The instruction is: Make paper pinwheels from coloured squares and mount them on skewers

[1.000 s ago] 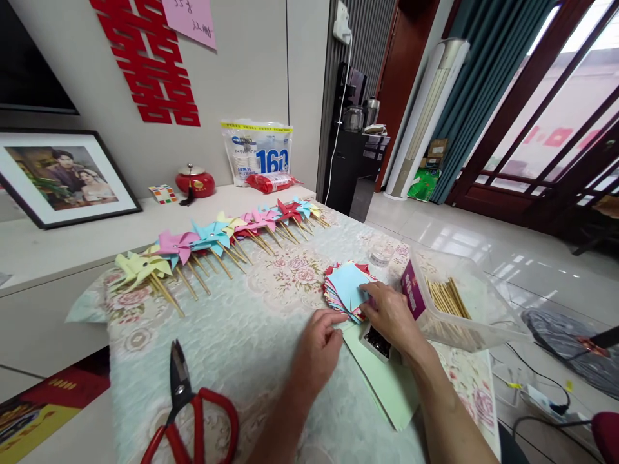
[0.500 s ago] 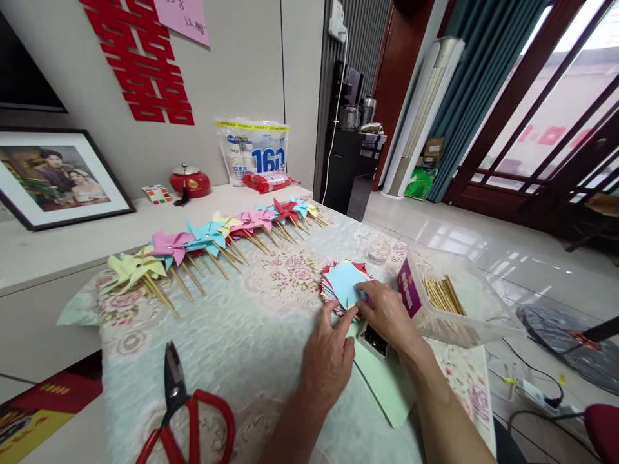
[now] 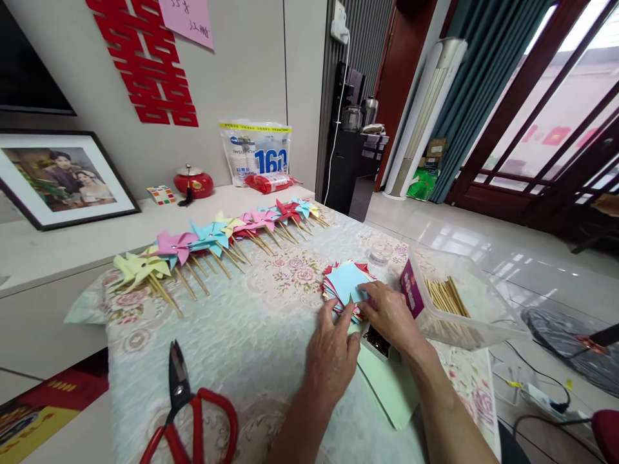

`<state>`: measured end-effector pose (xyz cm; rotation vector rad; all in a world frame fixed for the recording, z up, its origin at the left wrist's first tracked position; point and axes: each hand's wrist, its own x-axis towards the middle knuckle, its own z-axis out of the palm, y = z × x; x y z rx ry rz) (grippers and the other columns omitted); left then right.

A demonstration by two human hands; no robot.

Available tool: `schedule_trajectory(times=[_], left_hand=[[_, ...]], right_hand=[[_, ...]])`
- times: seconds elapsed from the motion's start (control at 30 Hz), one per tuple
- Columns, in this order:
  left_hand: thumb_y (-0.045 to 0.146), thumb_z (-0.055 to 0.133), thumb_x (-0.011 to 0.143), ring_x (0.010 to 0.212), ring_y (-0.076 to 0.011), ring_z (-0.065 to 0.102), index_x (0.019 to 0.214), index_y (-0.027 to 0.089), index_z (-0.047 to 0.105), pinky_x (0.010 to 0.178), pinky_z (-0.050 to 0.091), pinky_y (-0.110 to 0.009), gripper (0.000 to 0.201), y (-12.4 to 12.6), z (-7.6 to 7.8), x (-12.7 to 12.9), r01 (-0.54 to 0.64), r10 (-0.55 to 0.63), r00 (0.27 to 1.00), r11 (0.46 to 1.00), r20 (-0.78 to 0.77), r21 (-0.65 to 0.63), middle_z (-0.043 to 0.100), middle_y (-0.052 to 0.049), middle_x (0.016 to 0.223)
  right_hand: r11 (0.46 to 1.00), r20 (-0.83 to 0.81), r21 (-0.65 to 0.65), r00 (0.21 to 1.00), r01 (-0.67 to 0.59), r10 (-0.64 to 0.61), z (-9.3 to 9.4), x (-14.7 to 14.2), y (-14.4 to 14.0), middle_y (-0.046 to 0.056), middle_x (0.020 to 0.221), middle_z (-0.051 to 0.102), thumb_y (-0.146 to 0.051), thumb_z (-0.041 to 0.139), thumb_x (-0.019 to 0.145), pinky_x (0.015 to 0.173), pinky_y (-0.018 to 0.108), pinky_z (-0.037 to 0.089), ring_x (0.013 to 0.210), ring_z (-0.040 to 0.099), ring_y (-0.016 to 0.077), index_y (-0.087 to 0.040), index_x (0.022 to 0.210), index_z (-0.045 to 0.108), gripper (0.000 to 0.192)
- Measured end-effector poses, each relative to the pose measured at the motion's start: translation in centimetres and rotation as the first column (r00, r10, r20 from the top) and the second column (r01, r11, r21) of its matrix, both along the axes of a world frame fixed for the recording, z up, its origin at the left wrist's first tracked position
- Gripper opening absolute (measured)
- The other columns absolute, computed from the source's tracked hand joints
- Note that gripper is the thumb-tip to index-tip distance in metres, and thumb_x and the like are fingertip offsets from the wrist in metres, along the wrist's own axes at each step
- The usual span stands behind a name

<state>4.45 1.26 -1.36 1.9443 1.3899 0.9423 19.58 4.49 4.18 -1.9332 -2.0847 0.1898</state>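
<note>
Right hand (image 3: 391, 317) pinches the top blue sheet (image 3: 349, 283), left hand (image 3: 333, 354) open beside the paper stack (image 3: 344, 298); a careless tug could scatter it.

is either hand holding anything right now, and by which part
The right hand pinches the near edge of the top blue sheet on the paper stack; the left hand only touches the stack's near edge.

A row of paper pinwheels (image 3: 213, 241) is lying across the flowered tablecloth (image 3: 251, 335), sticks pointing near. Red-handled scissors (image 3: 186, 412) are resting at the near edge. On the shelf behind, a framed photograph (image 3: 60, 177) is leaning against the wall, with a puzzle cube (image 3: 162, 194), a red lidded pot (image 3: 194, 182) and a bag of paper cups (image 3: 255, 152) sitting alongside. A standing air conditioner (image 3: 425, 116) is filling the corner.
</note>
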Motion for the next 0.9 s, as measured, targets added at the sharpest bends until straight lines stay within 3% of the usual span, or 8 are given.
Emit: schedule_trajectory(times=[0.17,0.33,0.47,0.57,0.67,0.73,0.8,0.9], left_hand=[[0.023,0.051,0.09,0.132,-0.0353,0.05,0.142,0.026,0.054,0.104,0.046,-0.048,0.053,0.0,0.2,0.1,-0.004,0.004,1.0,1.0,0.007,0.0,0.041,-0.017,0.149],[0.025,0.052,0.09,0.131,-0.0358,0.05,0.143,0.027,0.054,0.104,0.046,-0.05,0.053,-0.3,0.1,0.0,0.0,-0.001,0.999,1.0,0.04,0.011,0.04,-0.017,0.149],[0.016,0.051,0.086,0.127,-0.0334,0.053,0.136,0.023,0.061,0.1,0.049,-0.046,0.051,-0.5,0.0,-0.2,-0.036,0.033,0.982,0.999,0.187,0.012,0.043,-0.018,0.146],[0.013,0.053,0.081,0.115,-0.0306,0.06,0.118,0.02,0.07,0.09,0.052,-0.041,0.041,-0.5,0.4,-0.5,-0.133,0.133,0.922,0.991,0.364,-0.024,0.056,-0.017,0.13],[0.023,0.061,0.08,0.091,-0.0268,0.065,0.097,0.021,0.074,0.076,0.052,-0.036,0.021,-0.3,1.2,-0.9,-0.157,0.249,0.814,0.964,0.524,-0.214,0.068,-0.012,0.103],[0.037,0.065,0.081,0.081,-0.025,0.065,0.095,0.019,0.074,0.068,0.05,-0.033,0.025,-0.2,1.8,-1.2,-0.075,0.311,0.721,0.924,0.619,-0.375,0.072,-0.011,0.091],[0.052,0.063,0.082,0.081,-0.0254,0.066,0.101,0.014,0.073,0.067,0.05,-0.033,0.044,0.0,2.4,-1.7,0.072,0.371,0.564,0.868,0.738,-0.491,0.074,-0.014,0.093],[0.062,0.049,0.088,0.094,-0.0274,0.069,0.111,0.009,0.07,0.078,0.052,-0.036,0.062,0.4,3.1,-2.6,0.304,0.454,0.273,0.796,0.848,-0.524,0.073,-0.02,0.11]], right_hand=[[1.0,0.031,0.021,0.999,-0.008,0.007,0.1,-0.3,-0.1,0.007,0.11,0.071,-0.017,0.056,0.091,0.083,0.033,0.035,0.103,0.064,0.0244,-0.025,0.114,0.07,0.028],[0.994,0.117,0.099,0.992,0.036,-0.048,0.0,-1.1,0.1,0.007,0.101,0.073,-0.018,0.054,0.095,0.08,0.035,0.032,0.098,0.063,0.0251,-0.022,0.093,0.074,0.021],[0.963,0.068,0.262,0.994,0.069,-0.09,-0.2,-1.0,0.2,0.006,0.103,0.074,-0.017,0.055,0.094,0.08,0.036,0.032,0.097,0.059,0.0254,-0.023,0.099,0.074,0.021],[0.909,0.003,0.41,0.997,0.068,-0.076,-0.5,-0.6,0.3,0.006,0.107,0.074,-0.015,0.053,0.094,0.084,0.037,0.033,0.1,0.058,0.0255,-0.023,0.1,0.074,0.023],[0.852,-0.048,0.521,0.998,0.056,-0.036,-0.8,-0.2,0.4,0.007,0.106,0.074,-0.017,0.051,0.094,0.088,0.038,0.036,0.1,0.059,0.0252,-0.023,0.098,0.072,0.022],[0.816,-0.077,0.577,0.997,0.035,0.012,-0.7,-0.3,0.2,0.007,0.105,0.074,-0.018,0.051,0.094,0.089,0.038,0.038,0.099,0.061,0.025,-0.023,0.098,0.072,0.022],[0.779,-0.101,0.627,0.99,-0.011,0.094,-0.4,-0.8,-0.1,0.006,0.105,0.074,-0.017,0.052,0.094,0.089,0.039,0.04,0.1,0.062,0.0249,-0.024,0.097,0.071,0.021],[0.745,-0.104,0.657,0.965,-0.117,0.242,0.0,-1.9,-0.7,0.005,0.103,0.075,-0.013,0.051,0.092,0.089,0.039,0.042,0.101,0.064,0.0245,-0.025,0.095,0.071,0.023]])
